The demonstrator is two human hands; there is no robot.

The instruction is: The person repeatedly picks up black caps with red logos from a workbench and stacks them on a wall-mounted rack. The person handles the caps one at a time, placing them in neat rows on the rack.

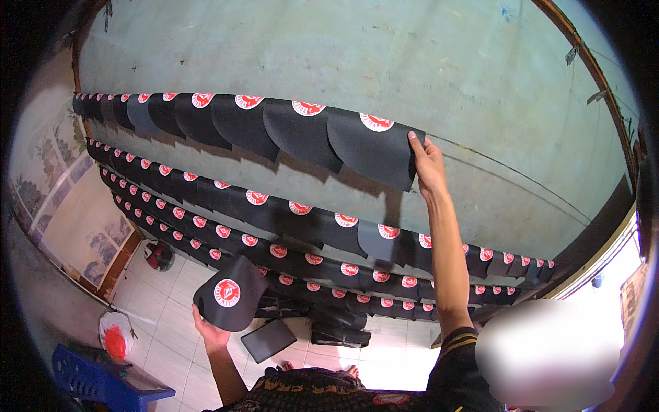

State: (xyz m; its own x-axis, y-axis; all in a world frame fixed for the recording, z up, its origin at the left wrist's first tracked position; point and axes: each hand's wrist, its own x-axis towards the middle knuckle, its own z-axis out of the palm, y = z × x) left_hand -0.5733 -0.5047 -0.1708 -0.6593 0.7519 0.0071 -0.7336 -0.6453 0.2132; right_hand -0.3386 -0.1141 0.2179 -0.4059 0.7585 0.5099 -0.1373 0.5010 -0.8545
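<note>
My left hand point(211, 331), low and left of centre, grips the lower edge of a curved black fabric piece point(250, 278) with a round red-and-white print. With my right arm raised, my right hand point(429, 165) pinches the right edge of a black fabric panel point(371, 152), thumb in front and the other fingers mostly behind it. This panel is the rightmost on the top line, its round print at the upper edge. Similar panels hang overlapping to its left. Beyond my right hand, a bare cord point(508, 165) runs on to the right.
Several lower rows of printed black panels point(343, 237) stretch across a pale green wall point(309, 48). On the tiled floor lie a dark flat rectangular object point(269, 340) and black fabric point(340, 334). A blue plastic chair point(82, 374) and white bag point(112, 323) stand lower left.
</note>
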